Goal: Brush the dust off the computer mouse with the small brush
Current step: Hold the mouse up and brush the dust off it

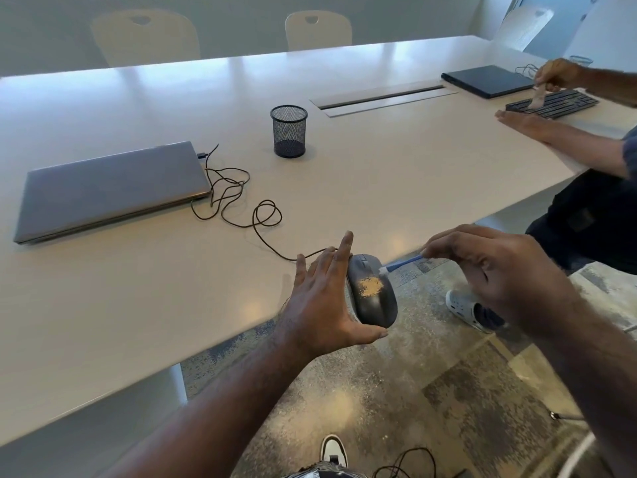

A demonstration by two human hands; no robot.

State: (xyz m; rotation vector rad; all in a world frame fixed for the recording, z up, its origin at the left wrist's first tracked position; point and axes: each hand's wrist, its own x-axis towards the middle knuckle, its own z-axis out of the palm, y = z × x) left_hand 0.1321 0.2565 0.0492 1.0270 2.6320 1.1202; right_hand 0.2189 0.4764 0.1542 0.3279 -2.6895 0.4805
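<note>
Tan dust (371,287) sits in a patch on the back of a dark grey computer mouse (372,293), held just past the edge of the desk (144,305) by the left hand (325,305). That hand is open-fingered, its thumb hooked under the mouse's near end and its palm pressed along the mouse's left side, fingers pointing up and away. The right hand (496,270) pinches the far end of a small blue brush (401,263) between thumb and fingertips, the pale bristles touching the mouse's upper right flank, just beside the dust patch but not on it.

By the look of it, the brushing step is under way with most of the dust not yet cleared. The next stroke would need the bristles drawn across the patch, probably toward the floor side, while the left hand keeps the mouse tilted and steady.

From the mouse a thin dark cord (241,201) runs in loose loops across the desk to a closed grey laptop (110,188). A black mesh pen cup (289,131) stands farther back. At the far right, another person's hands (537,94) work over a black keyboard (551,103) near a second, dark laptop (489,81).
</note>
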